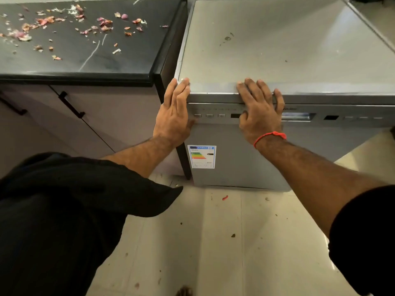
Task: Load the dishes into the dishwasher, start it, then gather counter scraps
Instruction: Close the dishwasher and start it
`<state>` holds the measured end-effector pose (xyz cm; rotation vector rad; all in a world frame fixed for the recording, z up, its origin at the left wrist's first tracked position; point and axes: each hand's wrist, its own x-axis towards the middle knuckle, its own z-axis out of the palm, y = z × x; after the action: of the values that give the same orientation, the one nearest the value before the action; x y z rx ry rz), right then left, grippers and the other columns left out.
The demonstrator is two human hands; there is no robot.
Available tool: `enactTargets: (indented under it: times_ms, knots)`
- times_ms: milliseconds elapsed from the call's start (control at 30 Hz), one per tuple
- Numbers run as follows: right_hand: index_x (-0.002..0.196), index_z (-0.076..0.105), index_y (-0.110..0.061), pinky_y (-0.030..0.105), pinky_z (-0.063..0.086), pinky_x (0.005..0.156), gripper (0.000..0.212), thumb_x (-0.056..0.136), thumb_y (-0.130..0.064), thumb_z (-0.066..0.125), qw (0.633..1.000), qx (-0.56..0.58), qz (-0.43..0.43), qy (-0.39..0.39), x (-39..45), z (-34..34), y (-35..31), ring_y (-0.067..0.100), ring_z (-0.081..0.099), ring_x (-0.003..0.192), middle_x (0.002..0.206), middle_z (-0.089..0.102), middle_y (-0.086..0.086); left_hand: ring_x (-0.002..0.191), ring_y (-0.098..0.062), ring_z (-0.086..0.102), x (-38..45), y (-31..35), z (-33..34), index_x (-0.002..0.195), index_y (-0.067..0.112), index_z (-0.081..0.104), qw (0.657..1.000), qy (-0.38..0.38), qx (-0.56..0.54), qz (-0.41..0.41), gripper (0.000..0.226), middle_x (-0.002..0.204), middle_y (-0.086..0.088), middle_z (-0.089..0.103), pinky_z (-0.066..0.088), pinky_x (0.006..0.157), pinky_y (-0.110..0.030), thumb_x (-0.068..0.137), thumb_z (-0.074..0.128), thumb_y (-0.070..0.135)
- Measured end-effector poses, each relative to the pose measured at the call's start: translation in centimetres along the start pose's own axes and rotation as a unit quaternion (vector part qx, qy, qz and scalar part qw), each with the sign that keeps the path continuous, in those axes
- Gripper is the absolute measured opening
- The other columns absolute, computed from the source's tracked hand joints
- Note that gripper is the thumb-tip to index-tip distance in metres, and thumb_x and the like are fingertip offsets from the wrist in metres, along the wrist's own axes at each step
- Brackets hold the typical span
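Observation:
A silver dishwasher (284,50) stands in front of me with its door closed. My left hand (174,116) lies flat against its front left corner, fingertips on the top edge, holding nothing. My right hand (260,112) presses flat on the control panel (215,115), fingers spread over the top edge, thumb near the dark display. It wears a red thread at the wrist. Onion-peel scraps (64,24) are scattered over the black counter (102,60) to the left. No dishes are in view.
Under the counter are pale cabinet doors with black handles (71,104). An energy label (202,157) sticks to the dishwasher door. The tiled floor (213,242) carries small crumbs and a red bit. My black clothing fills the lower left.

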<state>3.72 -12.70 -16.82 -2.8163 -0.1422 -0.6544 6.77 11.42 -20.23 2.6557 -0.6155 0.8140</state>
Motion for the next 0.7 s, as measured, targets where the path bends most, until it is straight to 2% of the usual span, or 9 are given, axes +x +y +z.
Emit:
enactTargets:
  times_ms: [133, 233, 400, 533, 700]
  knots:
    - [0.149, 0.034, -0.030, 0.048, 0.005, 0.120, 0.080, 0.077, -0.003, 0.056, 1.000, 0.011, 0.005, 0.022, 0.0, 0.4, -0.1, 0.018, 0.020, 0.148, 0.157, 0.031, -0.007, 0.150, -0.037, 0.018, 0.1, 0.2, 0.1, 0.147, 0.004, 0.022, 1.000, 0.011, 0.005, -0.002, 0.084, 0.159, -0.014, 0.030, 0.041, 0.114, -0.040, 0.087, 0.072, 0.037]
    - [0.148, 0.036, -0.030, 0.048, 0.005, 0.120, 0.080, 0.075, -0.003, 0.056, 0.999, 0.011, 0.004, 0.040, 0.0, 0.8, 0.0, 0.018, 0.022, 0.147, 0.156, 0.033, -0.008, 0.150, -0.036, 0.019, 0.1, 0.2, 0.4, 0.147, 0.006, 0.021, 1.000, 0.022, 0.018, -0.004, 0.082, 0.159, -0.014, 0.030, 0.046, 0.109, -0.040, 0.089, 0.071, 0.036]
    - [0.147, 0.039, -0.028, 0.048, 0.005, 0.120, 0.079, 0.073, -0.004, 0.056, 0.998, 0.011, 0.005, 0.068, -0.1, 1.3, -0.2, 0.019, 0.025, 0.146, 0.154, 0.036, -0.007, 0.150, -0.030, 0.021, 0.0, 1.0, 0.9, 0.146, 0.013, 0.022, 0.996, 0.047, 0.056, -0.043, 0.079, 0.160, -0.007, 0.031, 0.052, 0.085, -0.035, 0.087, 0.068, 0.039]
    - [0.147, 0.040, -0.028, 0.048, 0.006, 0.120, 0.078, 0.073, -0.005, 0.054, 0.997, 0.012, 0.004, 0.074, -0.1, 1.4, -0.1, 0.018, 0.025, 0.146, 0.153, 0.037, -0.007, 0.150, -0.031, 0.020, 0.0, 0.7, 0.8, 0.146, 0.012, 0.020, 0.998, 0.049, 0.043, -0.025, 0.081, 0.160, -0.010, 0.031, 0.054, 0.093, -0.040, 0.087, 0.066, 0.044]
    - [0.146, 0.040, -0.030, 0.041, 0.003, 0.119, 0.081, 0.072, -0.001, 0.053, 0.997, 0.008, -0.003, 0.078, 0.0, 1.5, 0.3, 0.017, 0.026, 0.145, 0.153, 0.037, -0.010, 0.149, -0.034, 0.019, 0.2, 1.1, 1.3, 0.145, 0.009, 0.018, 0.997, 0.061, 0.026, -0.028, 0.097, 0.157, -0.013, 0.030, 0.049, 0.104, -0.037, 0.079, 0.067, 0.061]
